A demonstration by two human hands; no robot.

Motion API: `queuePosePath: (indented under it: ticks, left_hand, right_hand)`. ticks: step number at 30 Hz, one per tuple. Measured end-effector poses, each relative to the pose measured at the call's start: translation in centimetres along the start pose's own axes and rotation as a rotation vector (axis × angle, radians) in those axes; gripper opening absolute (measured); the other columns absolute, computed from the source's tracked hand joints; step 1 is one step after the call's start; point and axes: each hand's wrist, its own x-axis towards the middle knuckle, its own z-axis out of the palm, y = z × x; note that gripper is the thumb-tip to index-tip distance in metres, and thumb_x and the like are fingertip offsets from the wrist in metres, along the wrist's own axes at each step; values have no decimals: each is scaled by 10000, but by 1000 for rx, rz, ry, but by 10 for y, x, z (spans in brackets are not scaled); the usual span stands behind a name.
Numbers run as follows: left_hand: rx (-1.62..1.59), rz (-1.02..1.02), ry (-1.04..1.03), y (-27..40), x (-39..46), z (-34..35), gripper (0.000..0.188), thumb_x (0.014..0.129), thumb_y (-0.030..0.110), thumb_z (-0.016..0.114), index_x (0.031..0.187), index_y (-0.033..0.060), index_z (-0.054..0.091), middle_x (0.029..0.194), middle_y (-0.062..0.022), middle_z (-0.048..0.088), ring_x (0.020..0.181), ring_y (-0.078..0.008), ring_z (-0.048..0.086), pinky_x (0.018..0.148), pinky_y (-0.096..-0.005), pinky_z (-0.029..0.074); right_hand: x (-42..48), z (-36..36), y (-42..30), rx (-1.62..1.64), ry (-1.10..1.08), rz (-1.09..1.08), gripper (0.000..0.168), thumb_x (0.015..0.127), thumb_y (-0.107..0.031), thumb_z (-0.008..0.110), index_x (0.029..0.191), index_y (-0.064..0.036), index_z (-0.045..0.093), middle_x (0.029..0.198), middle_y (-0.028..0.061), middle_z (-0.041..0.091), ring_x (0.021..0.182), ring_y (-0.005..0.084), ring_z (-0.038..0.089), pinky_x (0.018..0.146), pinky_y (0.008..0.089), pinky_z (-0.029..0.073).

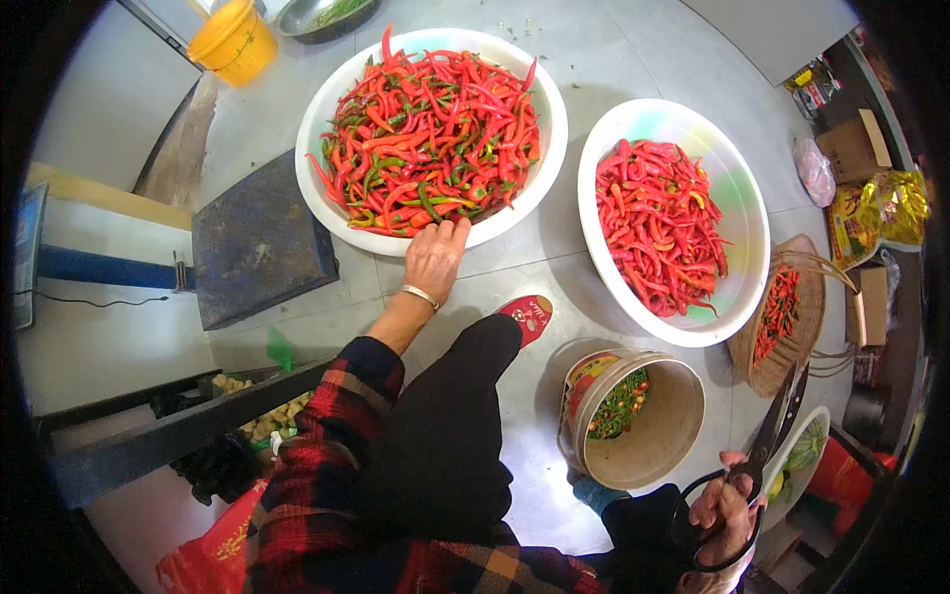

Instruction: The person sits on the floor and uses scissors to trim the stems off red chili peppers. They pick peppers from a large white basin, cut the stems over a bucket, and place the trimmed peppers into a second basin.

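Observation:
My left hand, with a bracelet at its wrist, lies at the near rim of a large white basin heaped with red chili peppers, some partly green. Whether its fingers grip the rim or a pepper I cannot tell. At the lower right my right hand holds black-handled scissors, blades pointing up and away. To the right of the first basin a second white basin holds more red peppers. Below it a bucket contains green pepper stems and bits.
A wicker basket with small red peppers stands at the right, beside cardboard boxes. A platform scale is at the left, a yellow bucket at the upper left. A basin with a striped melon sits at the lower right.

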Motion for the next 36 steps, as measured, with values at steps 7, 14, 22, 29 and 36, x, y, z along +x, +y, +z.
queuePosePath:
  ticks: [7,14,22,29,36]
  left_hand:
    - [-40,33,-37,-27,-35,-31,386,724,-1,560,1106,48,570,850,-99,538,828,-280,549,778,-392,455]
    - [-79,-53,11,-33,-60,-68,376,709,-8,587,1083,26,574,1007,-120,580,969,-297,551,842,-398,443]
    - [-283,-117,167,-14,0,-59,149,809,111,631,941,43,634,963,-80,625,883,-276,590,756,-366,443]
    - [-143,93,103,5,54,-14,205,801,161,645,967,41,655,1001,-74,644,849,-271,580,720,-375,447]
    - [-68,29,-32,-4,71,2,315,739,249,694,956,33,619,843,-119,583,842,-300,554,752,-419,425]
  right_hand:
    - [16,-14,14,-34,85,141,507,762,-197,678,1145,59,465,558,55,498,394,120,440,383,255,394]
    - [22,-25,22,-169,-57,266,632,838,-248,656,1306,60,363,661,0,472,546,101,425,511,238,388]
    - [21,-45,32,-300,-136,277,507,823,-233,692,1204,19,472,680,29,540,528,108,487,483,245,441]
    - [14,-34,40,-320,-144,313,417,862,-212,650,1185,7,503,676,30,548,531,106,497,480,229,418]
    - [25,-35,35,-335,-209,339,484,773,-172,643,1153,68,464,639,103,577,474,137,516,448,269,435]
